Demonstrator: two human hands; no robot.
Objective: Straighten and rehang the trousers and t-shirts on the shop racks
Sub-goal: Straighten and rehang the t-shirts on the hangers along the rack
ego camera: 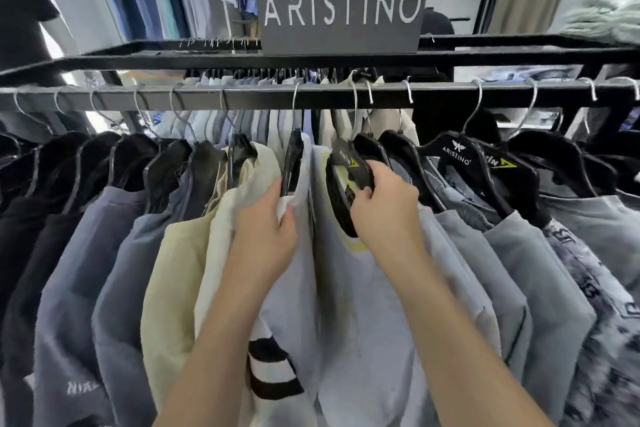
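Observation:
A row of t-shirts hangs on black hangers from a grey rail point(433, 95). My left hand point(266, 222) grips the shoulder of a white t-shirt point(298, 274) with black stripes, fingers curled round its cloth beside its black hanger point(292, 163). My right hand point(384, 201) grips the black hanger point(341, 184) of a pale grey t-shirt point(363, 305) with a yellow-green neck trim. The two hands hold these neighbouring shirts apart, leaving a narrow gap between them.
Cream, blue-grey and black shirts point(86, 270) hang to the left, grey and patterned ones point(554, 270) to the right. A black upper bar point(207, 57) carries a grey brand sign point(341, 2). A second row of garments hangs behind, and a dark mannequin point(24, 21) stands at far left.

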